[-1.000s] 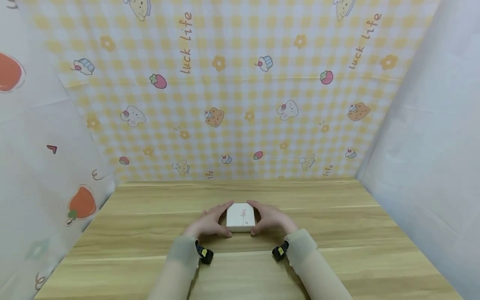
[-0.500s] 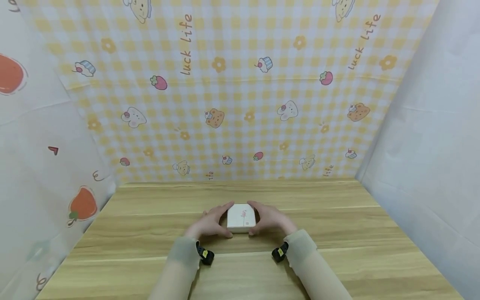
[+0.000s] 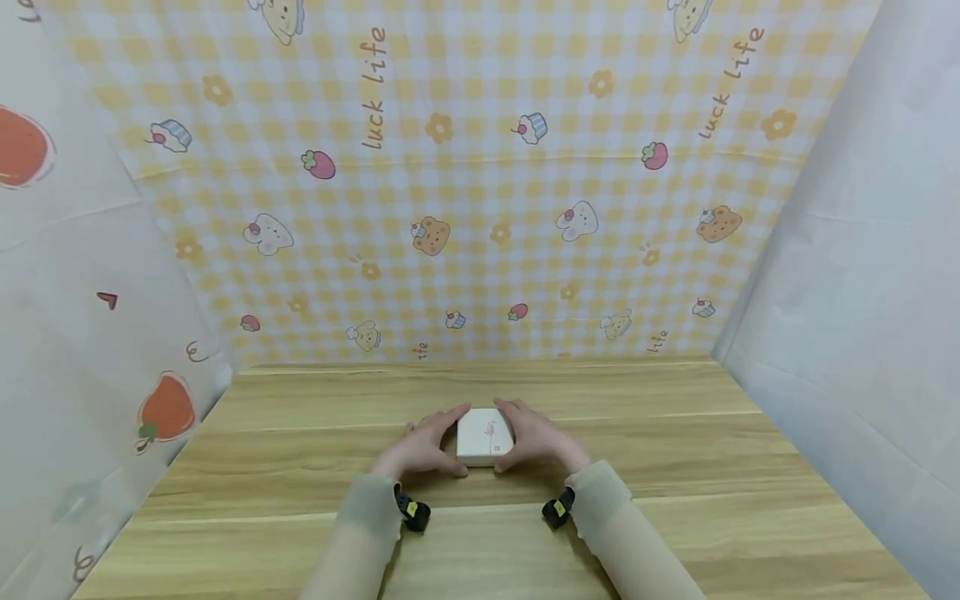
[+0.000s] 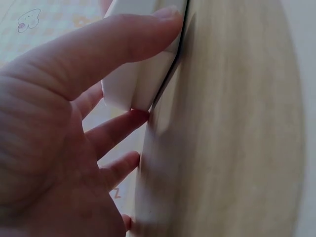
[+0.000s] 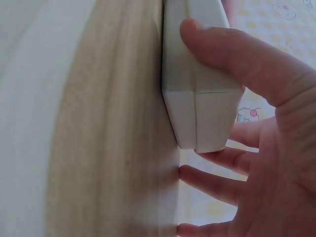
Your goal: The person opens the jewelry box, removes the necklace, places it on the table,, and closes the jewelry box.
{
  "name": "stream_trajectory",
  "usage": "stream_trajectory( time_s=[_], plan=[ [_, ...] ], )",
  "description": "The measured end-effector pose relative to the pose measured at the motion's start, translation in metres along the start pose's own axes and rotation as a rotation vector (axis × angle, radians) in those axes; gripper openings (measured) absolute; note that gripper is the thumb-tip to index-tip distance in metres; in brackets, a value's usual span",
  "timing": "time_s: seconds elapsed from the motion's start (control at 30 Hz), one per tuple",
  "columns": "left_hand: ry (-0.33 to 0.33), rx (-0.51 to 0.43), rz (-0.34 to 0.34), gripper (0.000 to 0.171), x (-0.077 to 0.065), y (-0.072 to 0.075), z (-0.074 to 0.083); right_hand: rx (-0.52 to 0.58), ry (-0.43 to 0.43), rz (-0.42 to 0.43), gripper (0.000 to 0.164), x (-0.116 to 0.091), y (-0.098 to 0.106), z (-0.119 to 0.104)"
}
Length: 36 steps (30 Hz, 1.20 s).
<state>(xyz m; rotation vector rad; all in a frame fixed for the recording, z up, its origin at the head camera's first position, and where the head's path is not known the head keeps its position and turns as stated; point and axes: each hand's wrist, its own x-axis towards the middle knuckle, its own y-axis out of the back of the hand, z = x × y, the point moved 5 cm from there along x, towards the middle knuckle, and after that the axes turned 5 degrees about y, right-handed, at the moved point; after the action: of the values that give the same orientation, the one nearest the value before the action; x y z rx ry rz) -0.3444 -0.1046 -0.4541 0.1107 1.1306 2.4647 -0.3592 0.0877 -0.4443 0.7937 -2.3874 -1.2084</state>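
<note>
1. Head view, count: one white box point(image 3: 477, 437) with small pink print on its top, two hands, two pale sleeves point(image 3: 363, 521), two black wrist cameras point(image 3: 414, 512), one yellow checked cloth point(image 3: 480, 187) behind and two white sheets point(image 3: 873, 275) at the sides.
2. The box rests on the wood-grained tabletop point(image 3: 675, 533), at six o'clock from the middle of the view. The left hand point(image 3: 420, 446) is at its nine o'clock, the right hand point(image 3: 538, 437) at its three o'clock.
3. Both hands grip the box between them, each bowed into a C: index finger at the far corner, thumb at the near side. The forearms come in from about seven and five o'clock.
4. Left wrist view, count: one thumb, four fingers. The thumb points toward two o'clock and presses the box's near side; the box is at twelve o'clock. One fingertip touches its lower corner.
5. Right wrist view, count: one thumb, four fingers, one seam along the box's side. The thumb points toward ten o'clock, its tip on that side; the lower fingers spread toward nine and ten o'clock.
</note>
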Motion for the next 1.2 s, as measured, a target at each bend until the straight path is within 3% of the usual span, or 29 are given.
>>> stream_trajectory(
  time_s=[0.2, 0.37, 0.6, 1.2],
  plan=[
    [-0.017, -0.041, 0.025, 0.104, 0.000, 0.000, 0.002, -0.002, 0.017, 0.004, 0.104, -0.001, 0.004, -0.003],
    [-0.066, -0.134, 0.052, 0.110, 0.001, 0.001, 0.005, 0.031, 0.034, 0.020, 0.103, -0.001, 0.013, -0.005],
    [-0.065, -0.244, 0.055, 0.113, 0.001, 0.004, 0.005, 0.057, 0.066, 0.042, 0.101, 0.000, 0.021, -0.006],
    [-0.107, -0.312, 0.045, 0.110, 0.001, 0.004, 0.007, 0.127, 0.077, 0.063, 0.096, -0.005, 0.030, -0.006]
  ],
)
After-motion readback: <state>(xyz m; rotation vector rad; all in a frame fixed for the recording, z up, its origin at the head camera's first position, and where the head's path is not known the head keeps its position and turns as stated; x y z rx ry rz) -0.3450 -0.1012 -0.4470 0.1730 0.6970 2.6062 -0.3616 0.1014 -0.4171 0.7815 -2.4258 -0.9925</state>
